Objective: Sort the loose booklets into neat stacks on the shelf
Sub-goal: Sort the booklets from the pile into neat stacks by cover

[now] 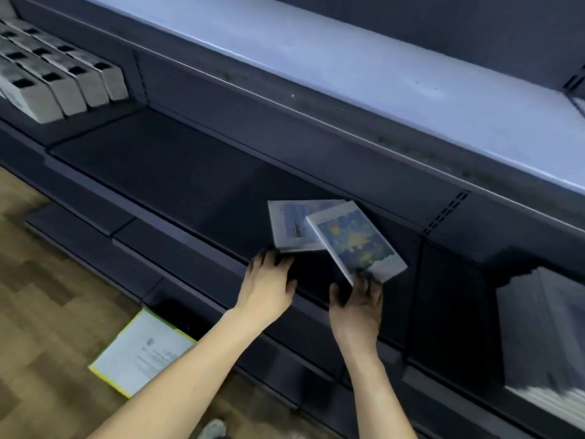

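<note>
Two booklets lie on the dark shelf [177,172], overlapping. The one behind [289,224] has a pale cover with a small picture; my left hand [269,280] touches its near left corner with fingers spread. The front booklet [356,240] has a blue and yellow cover and sits askew across the other. My right hand [359,299] holds its near edge, fingers curled up against it. Another booklet [142,346] with a yellow border lies on the wooden floor below the shelf.
A row of grey boxes [60,74] fills the shelf's left section. A stack of pale booklets [544,337] stands in the compartment at the lower right. A pale upper shelf [380,74] overhangs above. A lower dark ledge [95,229] juts out near the floor.
</note>
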### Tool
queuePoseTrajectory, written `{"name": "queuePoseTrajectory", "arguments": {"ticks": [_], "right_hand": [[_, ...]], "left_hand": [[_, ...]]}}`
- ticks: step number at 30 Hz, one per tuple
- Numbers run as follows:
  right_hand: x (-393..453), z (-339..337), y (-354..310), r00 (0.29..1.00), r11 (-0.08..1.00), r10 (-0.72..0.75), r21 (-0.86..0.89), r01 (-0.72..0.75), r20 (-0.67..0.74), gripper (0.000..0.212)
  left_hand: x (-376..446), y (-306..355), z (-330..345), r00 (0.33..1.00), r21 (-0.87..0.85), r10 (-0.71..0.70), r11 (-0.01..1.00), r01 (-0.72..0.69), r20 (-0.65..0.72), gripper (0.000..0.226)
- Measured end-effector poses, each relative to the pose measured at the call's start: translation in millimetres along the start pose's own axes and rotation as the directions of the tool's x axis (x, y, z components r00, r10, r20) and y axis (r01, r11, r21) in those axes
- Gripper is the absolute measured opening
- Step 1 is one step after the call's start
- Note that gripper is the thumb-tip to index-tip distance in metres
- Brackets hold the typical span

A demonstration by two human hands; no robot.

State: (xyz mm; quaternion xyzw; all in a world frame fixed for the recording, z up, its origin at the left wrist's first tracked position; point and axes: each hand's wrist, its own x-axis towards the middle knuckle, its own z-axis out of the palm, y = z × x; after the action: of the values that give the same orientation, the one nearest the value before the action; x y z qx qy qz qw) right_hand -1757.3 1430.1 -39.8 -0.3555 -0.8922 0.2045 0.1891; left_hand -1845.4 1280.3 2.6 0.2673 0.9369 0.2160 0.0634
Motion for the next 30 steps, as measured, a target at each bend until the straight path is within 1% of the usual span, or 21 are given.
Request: {"name": "queuePoseTrajectory", "arguments": {"ticks": [2,4,7,9,14,17,19,20,22,24,25,27,29,30], "right_hand": [[-0.7,8.6,-8.5,0.997,0.998,0.038,-0.046,-0.041,-0.064,0.056],[-1.0,13.7,-12.1,0.991,0.994,0.047,-0.088,-0.058,-0.122,0.055],[2.9,14.9,-16.3,0.974,0.988,0.098,-0.096,-0.12,-0.205,0.04],[7.3,12.9,-16.5,0.962,0.983,0.087,-0.134,-0.125,-0.258,0.027],[10.0,13.3,-11.8,0.93,0.982,0.017,-0.167,-0.084,-0.366,0.015],[11.3,15.0,-13.6,0.91,0.983,0.044,-0.145,-0.113,-0.413,0.034],[13.5,10.9,-13.5,0.893,0.986,0.075,-0.103,-0.134,-0.443,0.037],[15.9,8.0,-12.6,0.885,0.987,0.087,-0.082,-0.14,-0.458,0.035],[21.0,1.4,-12.1,0.882,0.991,0.096,-0.044,-0.13,-0.462,0.033],[24.7,-3.1,-13.8,0.892,0.99,0.123,-0.004,-0.139,-0.435,0.034],[26.0,-5.8,-14.4,0.895,0.988,0.143,0.012,-0.153,-0.422,0.03],[25.4,-10.6,-17.1,0.897,0.985,0.159,0.009,-0.17,-0.412,0.018],[21.1,-14.9,-25.2,0.908,0.987,0.119,-0.05,-0.152,-0.403,0.011],[17.3,-16.9,-30.2,0.92,0.988,0.081,-0.09,-0.125,-0.383,0.011]], "left_hand": [[13.2,-12.3,-5.4,0.999,0.011,0.037,0.999,-0.038,0.014,0.049],[27.8,-20.1,-11.8,0.996,0.02,0.088,0.996,-0.087,-0.012,0.044],[63.2,-27.3,-20.0,0.98,0.055,0.193,0.98,-0.191,-0.047,0.038],[89.6,-29.0,-22.5,0.977,0.047,0.211,0.977,-0.21,-0.021,0.039],[147.9,-34.3,-18.4,0.981,0.09,0.131,0.985,-0.145,0.144,0.061],[168.3,-38.6,-24.1,0.969,0.04,0.103,0.993,-0.115,0.223,0.087],[169.5,-37.4,-30.7,0.969,0.023,0.077,0.996,-0.085,0.235,0.102],[166.1,-35.2,-32.9,0.97,0.038,0.066,0.996,-0.077,0.233,0.106],[151.9,-29.7,-33.9,0.973,0.098,0.029,0.994,-0.052,0.227,0.111],[133.5,-25.1,-30.3,0.977,0.164,-0.025,0.986,-0.01,0.211,0.115],[123.5,-22.2,-29.0,0.977,0.179,-0.049,0.984,0.011,0.208,0.117],[102.9,-17.1,-26.6,0.967,0.16,-0.083,0.986,0.045,0.241,0.116],[83.8,-10.3,-20.2,0.948,0.104,-0.092,0.993,0.063,0.303,0.11],[74.7,-6.5,-16.5,0.948,0.075,-0.079,0.995,0.059,0.308,0.104]]}}
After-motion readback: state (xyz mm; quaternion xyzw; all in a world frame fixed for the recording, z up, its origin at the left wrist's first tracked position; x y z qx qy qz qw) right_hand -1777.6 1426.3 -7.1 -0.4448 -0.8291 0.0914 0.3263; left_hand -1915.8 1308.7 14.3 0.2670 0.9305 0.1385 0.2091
